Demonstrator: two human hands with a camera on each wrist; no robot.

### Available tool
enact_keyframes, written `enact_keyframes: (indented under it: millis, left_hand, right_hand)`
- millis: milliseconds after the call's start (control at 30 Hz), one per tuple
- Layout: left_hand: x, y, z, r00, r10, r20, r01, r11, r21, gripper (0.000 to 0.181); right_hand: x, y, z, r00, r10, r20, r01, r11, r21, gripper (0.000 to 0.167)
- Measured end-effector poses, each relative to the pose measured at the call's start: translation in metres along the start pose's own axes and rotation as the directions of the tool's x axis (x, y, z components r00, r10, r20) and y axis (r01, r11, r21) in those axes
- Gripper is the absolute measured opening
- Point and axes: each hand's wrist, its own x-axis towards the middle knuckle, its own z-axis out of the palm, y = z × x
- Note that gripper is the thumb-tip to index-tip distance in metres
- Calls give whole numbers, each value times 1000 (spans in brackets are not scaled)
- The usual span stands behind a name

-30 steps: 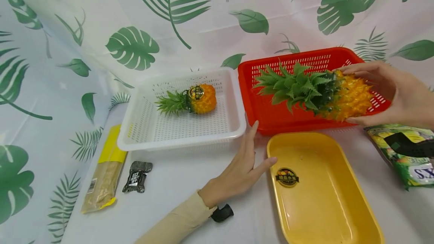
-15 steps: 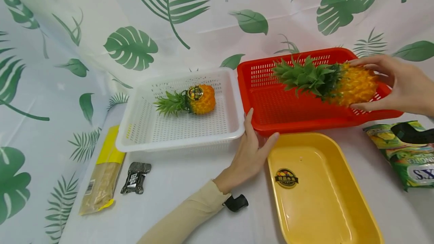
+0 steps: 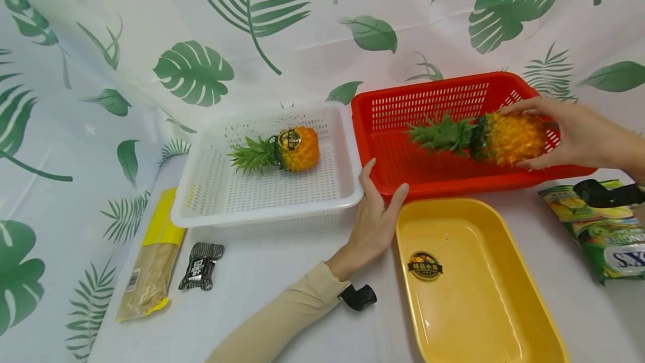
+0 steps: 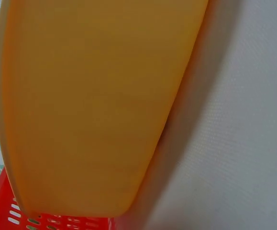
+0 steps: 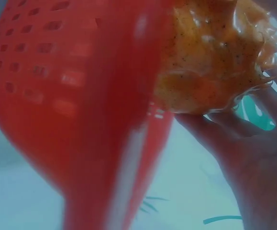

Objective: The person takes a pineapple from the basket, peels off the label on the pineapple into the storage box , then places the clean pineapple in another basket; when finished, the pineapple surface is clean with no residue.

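Observation:
My right hand [image 3: 569,133] grips a yellow-orange pineapple [image 3: 514,136] by its body, thumb on the near side and fingers on the far side. The pineapple lies sideways inside the red basket [image 3: 428,188], its green crown pointing left; whether it touches the basket floor cannot be told. In the right wrist view, the fruit's spiky body [image 5: 210,57] shows beside the basket wall [image 5: 66,110]. My left hand [image 3: 373,223] has its fingers spread at the red basket's near left corner, with the thumb at the rim. A second pineapple [image 3: 299,150] with a round label lies in the white basket [image 3: 267,218].
A yellow tray [image 3: 468,296] with a sticker stands in front of the red basket. At the right lies a green printed bag [image 3: 599,234]. A yellow-topped packet [image 3: 153,262] and a small black packet [image 3: 201,265] lie at the left. A leaf-printed sheet rises behind.
My right hand has moved the pineapple rightward, then lowered it into the red basket. My left hand has shifted slightly up to the basket's corner. The red basket's near edge has moved a little.

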Motion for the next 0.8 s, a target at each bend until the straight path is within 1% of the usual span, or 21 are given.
enact_keyframes:
  millis: [100,233,467,667,800]
  left_hand:
    - [1,0,1,1000,-1,-9,1,1000,8,77]
    - [1,1,4,1000,0,-3,0,1000,1,77]
    - [-4,-2,6,999,25,-21,-25,1000,-10,78]
    - [-8,0,8,999,-1,-32,1,1000,-3,75]
    - [-7,2,6,1000,-18,-19,18,1000,-12,75]
  right_hand:
    - [0,3,2,999,20,27,-20,1000,10,104]
    - [-1,8,3,997,61,51,-62,998,4,104]
    - [5,15,7,997,39,63,-41,999,20,100]
    - [5,21,11,995,61,73,-64,997,40,100]
    - [5,25,14,994,70,85,-75,995,61,99]
